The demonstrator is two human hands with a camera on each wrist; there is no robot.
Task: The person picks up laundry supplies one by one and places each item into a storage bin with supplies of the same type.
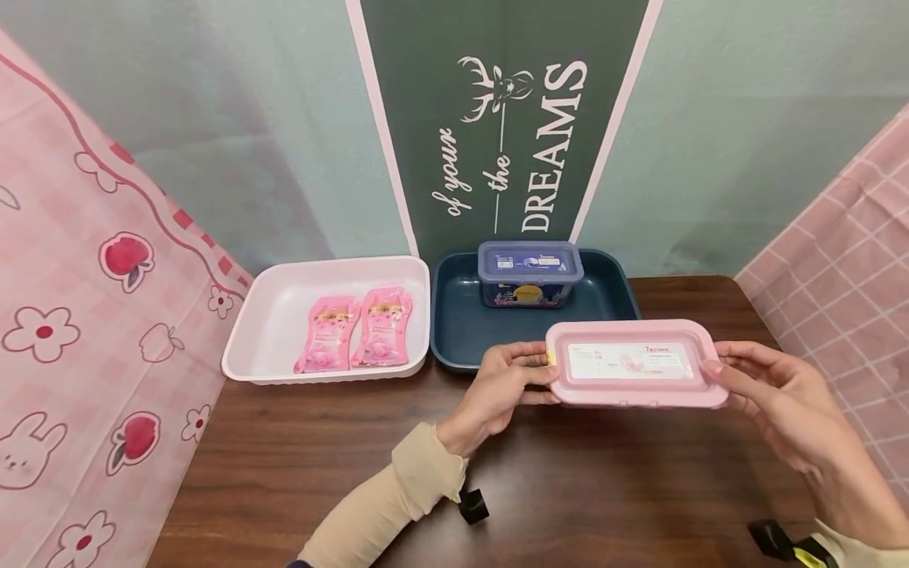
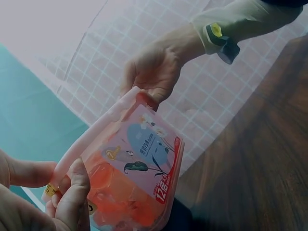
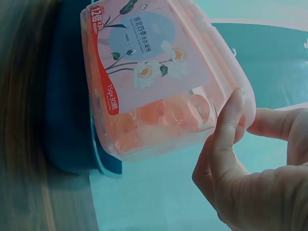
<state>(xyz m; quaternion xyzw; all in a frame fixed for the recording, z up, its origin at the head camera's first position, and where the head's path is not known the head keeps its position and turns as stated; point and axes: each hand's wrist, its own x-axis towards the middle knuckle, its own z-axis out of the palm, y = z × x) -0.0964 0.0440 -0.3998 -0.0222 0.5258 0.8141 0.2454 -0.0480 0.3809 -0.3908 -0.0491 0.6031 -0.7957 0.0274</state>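
Note:
Both hands hold a pink-lidded tub of laundry pods (image 1: 628, 364) by its two short ends, in front of the dark blue tray. At the left end, my left hand (image 1: 500, 386) pinches the lid rim between thumb and fingers. My right hand (image 1: 788, 394) grips the opposite end, thumb on top of the lid and fingers beneath the rim. Orange-pink pods (image 2: 127, 195) show through the clear wall in the left wrist view. In the right wrist view a flowered label (image 3: 149, 53) covers the tub's long side.
A dark blue tray (image 1: 454, 331) stands at the back with a navy lidded tub (image 1: 529, 272) in it. Left of it, a white tray (image 1: 266, 331) holds two pink pouches (image 1: 383, 327). Patterned cloths hang at both sides and behind the wooden table (image 1: 568, 489).

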